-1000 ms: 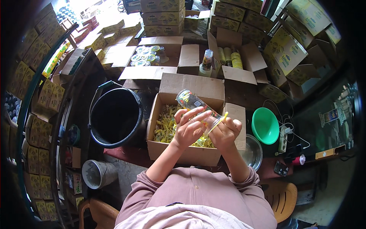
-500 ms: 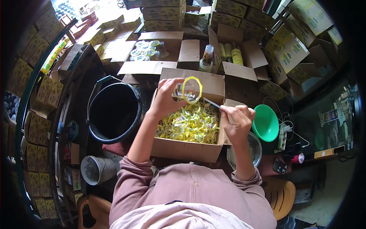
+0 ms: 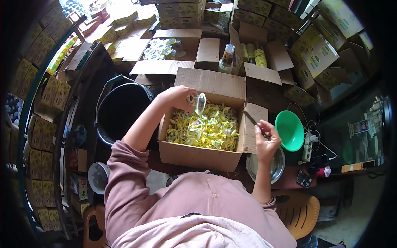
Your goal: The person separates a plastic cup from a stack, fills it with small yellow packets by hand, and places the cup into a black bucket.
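My left hand (image 3: 182, 97) grips a clear plastic cup (image 3: 200, 103), tipped on its side, over the left back part of an open cardboard box (image 3: 197, 156). No yellow edge shows round the cup's mouth. Heaped in the box are yellow and clear plastic scraps (image 3: 202, 130). To the right, my right hand (image 3: 269, 139) is closed around a thin, dark blade-like tool (image 3: 250, 119), probably a knife. Its tip points up and left over the box's right flap (image 3: 255, 130), away from the cup.
A black bucket (image 3: 124, 115) stands left of the box. On the right are a green bowl (image 3: 289, 130) and a clear bowl (image 3: 278, 168) partly under my forearm. Behind, one carton holds sealed cups (image 3: 160, 49), another stacked cups (image 3: 259, 57). Cables (image 3: 322, 144) lie far right.
The cup had a yellow rim facing me; now that rim is gone from its mouth. My left hand has lowered and turned the cup sideways; my right hand has drawn the blade away, lower right.
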A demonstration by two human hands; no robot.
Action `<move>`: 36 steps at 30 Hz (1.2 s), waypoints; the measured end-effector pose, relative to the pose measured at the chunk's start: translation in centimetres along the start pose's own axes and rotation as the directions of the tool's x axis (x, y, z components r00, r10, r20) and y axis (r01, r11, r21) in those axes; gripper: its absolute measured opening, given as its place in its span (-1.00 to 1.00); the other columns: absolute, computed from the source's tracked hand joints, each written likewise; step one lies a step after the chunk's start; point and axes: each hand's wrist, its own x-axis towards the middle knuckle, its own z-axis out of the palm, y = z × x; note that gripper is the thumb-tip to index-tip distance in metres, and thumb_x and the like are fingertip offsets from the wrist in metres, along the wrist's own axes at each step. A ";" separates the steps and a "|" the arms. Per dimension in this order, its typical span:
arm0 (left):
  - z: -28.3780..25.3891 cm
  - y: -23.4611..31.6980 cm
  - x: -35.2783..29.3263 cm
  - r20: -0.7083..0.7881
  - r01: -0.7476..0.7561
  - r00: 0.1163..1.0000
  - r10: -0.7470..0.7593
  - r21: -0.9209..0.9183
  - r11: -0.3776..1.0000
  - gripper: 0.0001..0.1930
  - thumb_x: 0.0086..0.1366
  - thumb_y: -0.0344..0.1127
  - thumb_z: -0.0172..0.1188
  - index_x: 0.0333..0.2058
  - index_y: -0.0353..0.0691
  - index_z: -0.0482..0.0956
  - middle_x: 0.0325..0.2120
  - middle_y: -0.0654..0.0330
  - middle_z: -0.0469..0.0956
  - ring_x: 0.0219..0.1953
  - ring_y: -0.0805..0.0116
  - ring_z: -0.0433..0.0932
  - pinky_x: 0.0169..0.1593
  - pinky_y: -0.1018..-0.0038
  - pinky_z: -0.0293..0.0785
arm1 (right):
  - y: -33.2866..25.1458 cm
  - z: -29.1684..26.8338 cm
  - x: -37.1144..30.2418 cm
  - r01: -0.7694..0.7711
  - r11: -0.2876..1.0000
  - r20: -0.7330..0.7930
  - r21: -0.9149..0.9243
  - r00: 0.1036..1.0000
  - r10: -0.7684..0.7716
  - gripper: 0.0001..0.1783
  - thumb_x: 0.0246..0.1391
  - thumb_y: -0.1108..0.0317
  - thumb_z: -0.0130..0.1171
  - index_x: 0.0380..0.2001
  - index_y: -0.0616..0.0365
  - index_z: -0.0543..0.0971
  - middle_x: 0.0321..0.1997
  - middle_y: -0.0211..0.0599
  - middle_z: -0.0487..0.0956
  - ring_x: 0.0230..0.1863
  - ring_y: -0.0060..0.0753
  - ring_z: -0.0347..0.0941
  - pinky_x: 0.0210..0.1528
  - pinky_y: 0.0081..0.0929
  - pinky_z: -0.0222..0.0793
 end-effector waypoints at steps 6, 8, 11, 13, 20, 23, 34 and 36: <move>1.0 -0.2 -1.1 0.156 0.102 0.974 0.162 -0.948 0.301 -0.28 -0.11 -0.38 0.17 0.10 -0.33 0.15 -0.12 0.09 0.41 -0.15 0.39 0.42 -0.07 0.48 0.37 | 3.4 1.9 -0.8 -0.486 0.661 0.268 0.572 0.872 0.409 -0.77 -0.12 0.62 0.12 -0.30 0.29 0.49 -0.37 -0.29 0.54 -0.33 -0.58 0.45 -0.19 -0.65 0.38; 2.0 -0.4 -1.1 0.105 0.051 0.973 0.205 -0.966 0.252 -0.26 -0.12 -0.39 0.18 0.11 -0.35 0.13 -0.11 0.07 0.39 -0.11 0.38 0.40 -0.03 0.47 0.34 | 3.0 3.0 -0.3 -0.379 0.628 0.211 0.680 0.921 0.327 -0.80 -0.11 0.62 0.11 -0.32 0.28 0.50 -0.36 -0.28 0.54 -0.30 -0.57 0.46 -0.16 -0.65 0.38; 2.0 0.6 -0.8 0.043 -0.014 0.951 0.307 -0.983 0.181 -0.24 -0.13 -0.40 0.21 0.11 -0.36 0.12 -0.08 0.05 0.37 -0.05 0.36 0.36 0.04 0.45 0.30 | 2.2 4.6 0.9 -0.370 0.641 0.241 0.672 0.928 0.284 -0.83 -0.10 0.62 0.09 -0.35 0.25 0.50 -0.34 -0.26 0.55 -0.30 -0.54 0.46 -0.15 -0.61 0.38; 1.4 1.4 -0.6 0.052 -0.007 0.938 0.343 -0.985 0.170 -0.21 -0.16 -0.41 0.29 0.09 -0.36 0.13 -0.07 0.04 0.37 -0.04 0.35 0.36 0.07 0.44 0.28 | 0.7 5.6 1.4 -0.422 0.637 0.369 0.645 0.902 0.224 -0.85 -0.08 0.60 0.09 -0.35 0.26 0.51 -0.34 -0.25 0.55 -0.31 -0.54 0.46 -0.16 -0.62 0.38; 0.1 2.0 -0.7 -0.013 -0.111 0.928 0.373 -0.964 0.242 -0.19 -0.20 -0.43 0.35 0.09 -0.31 0.16 -0.13 0.09 0.42 -0.08 0.40 0.38 0.07 0.46 0.25 | -1.2 4.9 2.3 0.027 0.984 0.421 0.177 0.902 -0.101 -0.83 -0.26 0.49 0.25 -0.47 0.07 0.62 -0.46 -0.35 0.57 -0.52 -0.64 0.32 -0.43 -0.66 0.26; -0.8 2.9 -0.3 0.005 -0.134 0.918 0.397 -0.937 0.321 -0.17 -0.21 -0.43 0.37 0.09 -0.30 0.15 -0.11 0.08 0.40 -0.07 0.41 0.37 0.06 0.47 0.26 | -1.9 5.4 2.6 -0.015 0.991 0.336 0.135 0.941 -0.031 -0.81 -0.33 0.47 0.31 -0.50 0.03 0.64 -0.63 -0.39 0.49 -0.63 -0.58 0.17 -0.54 -0.60 0.17; -1.5 4.6 0.3 -0.025 -0.206 0.907 0.420 -0.896 0.394 -0.13 -0.25 -0.41 0.41 0.09 -0.26 0.15 -0.12 0.06 0.38 -0.09 0.37 0.40 -0.01 0.49 0.34 | -1.7 6.0 2.3 -0.023 0.964 0.508 0.263 0.853 -0.118 -0.74 -0.37 0.57 0.25 -0.45 0.16 0.63 -0.48 -0.18 0.58 -0.50 -0.50 0.45 -0.42 -0.58 0.34; -1.4 4.6 0.3 -0.042 -0.199 0.905 0.424 -0.922 0.334 -0.13 -0.25 -0.40 0.42 0.09 -0.27 0.15 -0.11 0.06 0.38 -0.08 0.37 0.39 0.01 0.48 0.32 | -1.4 5.7 2.7 -0.158 0.932 0.568 0.327 0.821 -0.060 -0.78 -0.32 0.61 0.23 -0.45 0.22 0.61 -0.47 -0.26 0.58 -0.45 -0.58 0.44 -0.37 -0.64 0.34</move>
